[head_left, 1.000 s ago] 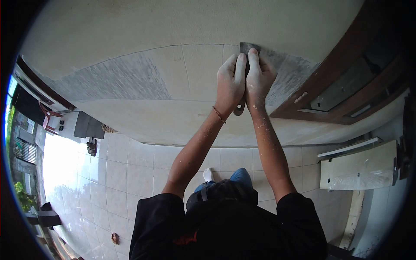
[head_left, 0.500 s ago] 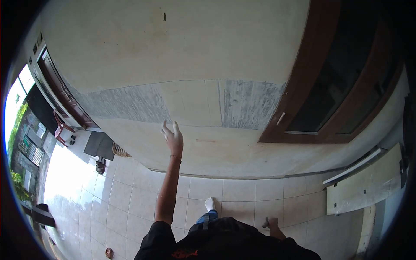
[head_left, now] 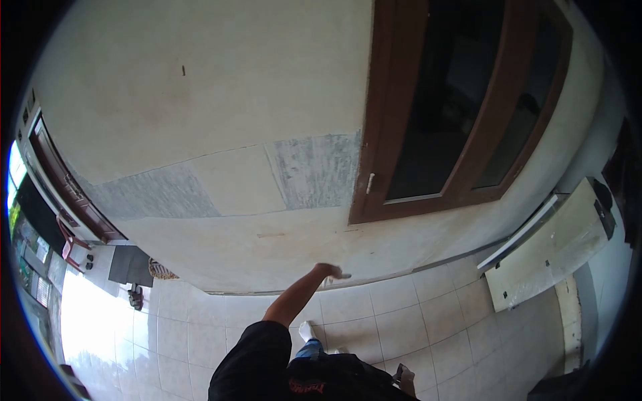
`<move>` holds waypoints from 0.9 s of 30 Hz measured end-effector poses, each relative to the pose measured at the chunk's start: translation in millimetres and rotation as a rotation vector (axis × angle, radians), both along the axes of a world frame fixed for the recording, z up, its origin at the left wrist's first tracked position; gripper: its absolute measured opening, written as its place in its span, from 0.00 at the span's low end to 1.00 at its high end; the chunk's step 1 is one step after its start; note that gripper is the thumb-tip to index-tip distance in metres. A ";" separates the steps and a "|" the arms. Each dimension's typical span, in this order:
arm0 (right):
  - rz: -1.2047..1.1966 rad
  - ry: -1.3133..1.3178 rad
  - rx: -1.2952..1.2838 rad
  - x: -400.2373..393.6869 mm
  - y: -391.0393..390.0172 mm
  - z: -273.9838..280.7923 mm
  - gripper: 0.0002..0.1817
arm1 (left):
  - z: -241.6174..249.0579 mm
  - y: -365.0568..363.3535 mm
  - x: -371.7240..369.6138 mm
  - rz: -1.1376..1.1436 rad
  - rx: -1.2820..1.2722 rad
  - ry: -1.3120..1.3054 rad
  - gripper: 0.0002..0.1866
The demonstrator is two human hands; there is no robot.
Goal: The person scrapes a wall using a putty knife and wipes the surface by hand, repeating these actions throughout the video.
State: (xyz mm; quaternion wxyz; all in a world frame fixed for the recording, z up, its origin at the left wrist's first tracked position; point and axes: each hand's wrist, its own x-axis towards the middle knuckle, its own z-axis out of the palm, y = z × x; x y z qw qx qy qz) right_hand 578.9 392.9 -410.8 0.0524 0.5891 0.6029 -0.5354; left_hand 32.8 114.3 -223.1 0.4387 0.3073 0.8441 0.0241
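My left hand (head_left: 332, 271) is stretched out low in front of the cream wall (head_left: 221, 80), its dusty fingers loose and holding nothing. My right hand (head_left: 403, 375) hangs down by my side at the bottom edge, partly hidden by my black shirt, and seems to grip a small dark scraper (head_left: 398, 371). Higher on the wall a grey skimmed patch (head_left: 314, 170) lies beside the brown window frame (head_left: 374, 134). A second grey patch (head_left: 150, 194) lies further left, with a smooth cream section between them.
A pale board (head_left: 548, 250) leans against the wall at the right. The floor is light tile (head_left: 401, 321). A dark doormat (head_left: 127, 264), shoes (head_left: 136, 296) and a red chair (head_left: 70, 244) sit by a door at the left.
Both hands left the scraper's spot on the grey patch. The right hand dropped to my side with the scraper and the left hand sank lower. My view swung up and back from the wall.
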 end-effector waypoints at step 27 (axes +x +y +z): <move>0.525 0.777 -0.490 -444.0 -250.0 281.1 0.06 | 30.7 -195.4 124.9 1.159 1.090 -0.041 0.22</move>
